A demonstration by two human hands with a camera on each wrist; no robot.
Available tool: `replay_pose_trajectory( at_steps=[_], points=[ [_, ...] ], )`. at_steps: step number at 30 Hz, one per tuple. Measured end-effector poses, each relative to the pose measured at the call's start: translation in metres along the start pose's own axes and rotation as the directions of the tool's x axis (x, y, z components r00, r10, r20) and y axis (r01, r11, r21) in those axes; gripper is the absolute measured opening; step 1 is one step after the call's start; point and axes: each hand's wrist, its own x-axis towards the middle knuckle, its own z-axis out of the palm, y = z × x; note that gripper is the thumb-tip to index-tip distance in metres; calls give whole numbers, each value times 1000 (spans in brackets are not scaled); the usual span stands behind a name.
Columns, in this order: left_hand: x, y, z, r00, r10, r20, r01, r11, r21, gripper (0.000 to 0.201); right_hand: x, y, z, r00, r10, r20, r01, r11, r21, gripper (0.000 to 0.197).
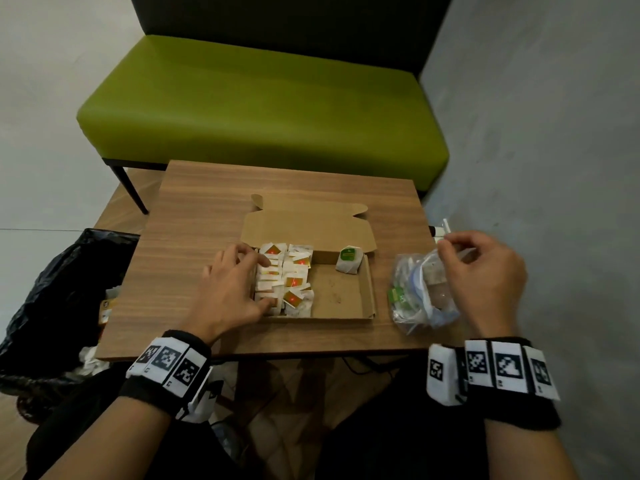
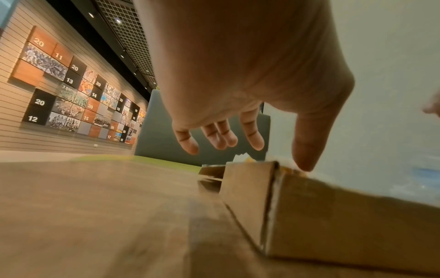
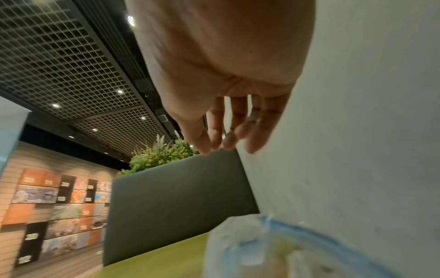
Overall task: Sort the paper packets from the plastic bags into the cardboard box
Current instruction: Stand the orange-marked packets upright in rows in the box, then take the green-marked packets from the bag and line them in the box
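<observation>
The plastic bag (image 1: 420, 292) lies on the worktop (image 1: 194, 216) at about 3 o'clock from the cardboard box (image 1: 341, 289), right under my right hand (image 1: 485, 275) (the nearer one). Its fingers hang loose and hold nothing. My left hand (image 1: 232, 289) rests spread on the packets (image 1: 287, 277) at the box's 9 o'clock side.
</observation>
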Motion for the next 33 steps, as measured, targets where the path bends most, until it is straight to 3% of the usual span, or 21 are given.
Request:
replay_pose_trajectory(
  at_steps=[2,4,9,11,16,21,24,27,33],
  points=[
    [2,9,-3,998,40,-50,-42,998,-36,65,6,19,-12,997,70,12,-68,988,-137,7],
    [4,28,-4,990,93,-105,-101,992,-80,61,8,36,-18,976,167,142,-134,967,-216,13],
    [15,105,14,963,257,-86,-267,953,-143,43,6,61,-7,831,331,447,-210,931,-298,15],
    [20,136,29,948,316,-37,-318,940,-120,38,1,68,2,804,353,479,-249,931,-268,22],
    [29,189,57,889,442,118,-443,896,-20,44,-7,72,14,866,313,390,-278,949,-145,24],
    [39,196,65,825,556,101,-565,810,155,31,-11,71,9,919,32,394,-6,998,-66,39],
    [37,195,63,843,529,95,-535,809,244,33,-10,70,7,918,-52,393,95,991,-91,51],
    [32,192,62,882,456,120,-469,823,321,39,-8,73,6,946,-52,321,122,971,-205,59],
    [23,194,66,899,414,139,-437,841,320,73,-15,78,12,939,-50,341,129,969,-212,64]
  ],
)
